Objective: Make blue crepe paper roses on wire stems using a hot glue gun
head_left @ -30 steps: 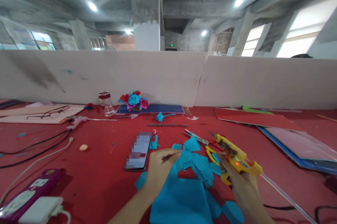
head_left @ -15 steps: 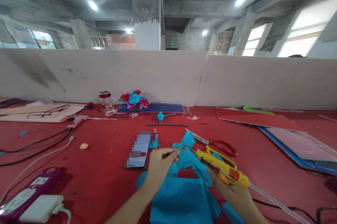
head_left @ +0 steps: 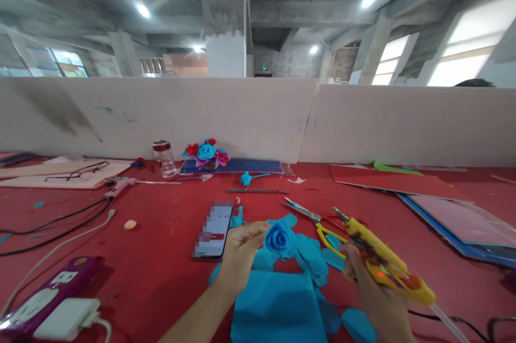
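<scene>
My left hand (head_left: 243, 246) pinches a blue paper rose (head_left: 279, 239), its spiral centre turned up toward me. In my right hand (head_left: 374, 292) is a yellow hot glue gun (head_left: 377, 249), nozzle pointing up and left, with a clear glue stick out of its back and an orange light lit. Beneath both hands lie loose blue paper petals (head_left: 310, 259) and a stack of blue paper (head_left: 278, 305). Scissors (head_left: 308, 211) with red and yellow handles rest behind the petals, partly covered by the glue gun. A phone (head_left: 213, 230) lies left of my left hand.
A potted paper bouquet (head_left: 206, 154) and a glass jar (head_left: 164, 159) stand by the white partition (head_left: 242, 117). At left are another glue gun (head_left: 120, 186), glasses (head_left: 80, 171) and a purple power strip (head_left: 52, 289). Coloured sheets (head_left: 459, 219) lie right.
My right hand has pulled the glue gun away to the right. My left hand has turned the blue paper rose so its spiral face now shows.
</scene>
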Demonstrator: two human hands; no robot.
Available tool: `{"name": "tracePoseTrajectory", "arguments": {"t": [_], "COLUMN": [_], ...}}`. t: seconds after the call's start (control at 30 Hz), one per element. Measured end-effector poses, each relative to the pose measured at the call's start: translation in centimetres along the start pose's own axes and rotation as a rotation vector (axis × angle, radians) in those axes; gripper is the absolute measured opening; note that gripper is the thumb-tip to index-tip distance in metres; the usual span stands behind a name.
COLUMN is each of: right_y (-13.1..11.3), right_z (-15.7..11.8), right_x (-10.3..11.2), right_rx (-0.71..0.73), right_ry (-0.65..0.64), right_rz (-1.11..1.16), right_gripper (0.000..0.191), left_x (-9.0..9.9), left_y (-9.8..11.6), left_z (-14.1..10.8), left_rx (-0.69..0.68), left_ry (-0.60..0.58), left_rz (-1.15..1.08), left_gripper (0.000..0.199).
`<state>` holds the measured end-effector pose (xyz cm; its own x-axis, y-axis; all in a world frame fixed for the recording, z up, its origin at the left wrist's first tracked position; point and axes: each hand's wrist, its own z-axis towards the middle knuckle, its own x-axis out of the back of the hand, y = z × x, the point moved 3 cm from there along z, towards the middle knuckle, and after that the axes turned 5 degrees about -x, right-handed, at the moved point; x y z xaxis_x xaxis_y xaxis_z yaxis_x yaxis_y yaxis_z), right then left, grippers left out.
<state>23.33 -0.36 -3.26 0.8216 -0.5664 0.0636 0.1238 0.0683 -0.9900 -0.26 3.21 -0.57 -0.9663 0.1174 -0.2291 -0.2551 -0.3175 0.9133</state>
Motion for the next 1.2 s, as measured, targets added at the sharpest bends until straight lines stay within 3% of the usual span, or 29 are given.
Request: {"name": "tracePoseTrajectory", "arguments": {"t": [0.17, 0.43, 0.63, 0.73, 0.83, 1.0, 1.2], "right_y": [-0.5, -0.1, 0.7, 1.6, 2.0, 1.4, 0.5], "right_z": [0.0, 0.2, 0.5, 0.3, 0.1, -0.3, -0.1], "right_x": [-0.5, -0.5, -0.6, -0.5, -0.5, -1.6, -1.9], "right_rx": [0.004, 0.02, 0.04, 0.052, 0.154, 0.389, 0.432], "right_ry": [-0.015, -0.095, -0.173, -0.144, -0.132, -0.358, -0.173], "right_rz": [0.079, 0.05, 0.131, 0.116, -0.007, -0.208, -0.242], "right_gripper": [0.039, 0.041, 0.035, 0.034, 0.03, 0.015, 0.018], "left_x": [-0.1, -0.2, -0.7, -0.5, -0.1, -0.1, -0.2], "left_y": [0.9, 0.6, -0.1, -0.6, -1.2, -1.6, -2.0], "left_z": [-0.1, 0.0, 0.0, 0.2, 0.5, 0.5, 0.4], "left_rx": [-0.117, -0.126, 0.138, 0.195, 0.23, 0.274, 0.214], "left_ry": [-0.022, -0.088, -0.067, 0.016, 0.083, 0.084, 0.017], "left_rz": [-0.045, -0.085, 0.037, 0.094, 0.116, 0.147, 0.275], "left_gripper": [0.016, 0.014, 0.012, 0.015, 0.017, 0.017, 0.017]}}
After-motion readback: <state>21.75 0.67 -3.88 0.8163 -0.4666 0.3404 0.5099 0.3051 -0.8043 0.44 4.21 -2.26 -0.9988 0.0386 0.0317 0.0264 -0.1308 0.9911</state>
